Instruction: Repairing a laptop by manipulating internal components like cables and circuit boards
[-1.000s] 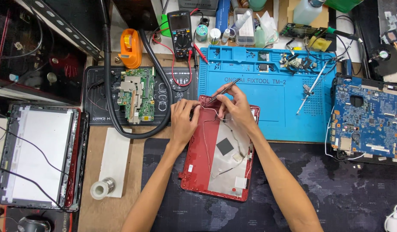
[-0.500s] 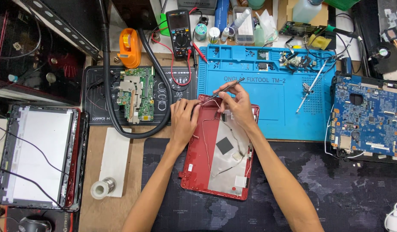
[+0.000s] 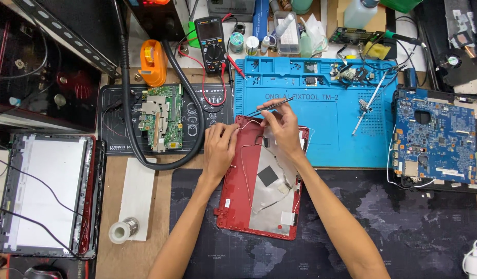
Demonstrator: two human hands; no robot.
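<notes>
A red laptop lid shell point(image 3: 238, 196) lies inside-up on the bench, lined with silver foil and thin white wires. My left hand point(image 3: 220, 147) rests fingers-down on the shell's upper left edge, pressing it. My right hand point(image 3: 282, 124) is above the shell's top edge and pinches slim metal tweezers point(image 3: 261, 109), whose tip points left over the top left corner of the shell.
A blue silicone work mat point(image 3: 326, 124) lies behind the shell. A green circuit board point(image 3: 161, 116) sits on a black mat, ringed by a thick black hose point(image 3: 127, 103). A blue motherboard point(image 3: 437, 137) is right, a screen panel point(image 3: 44, 191) left, a solder spool point(image 3: 122, 230) near.
My right hand and the tweezers have shifted slightly; the left hand stays on the shell's top left edge. The view has drifted a little.
</notes>
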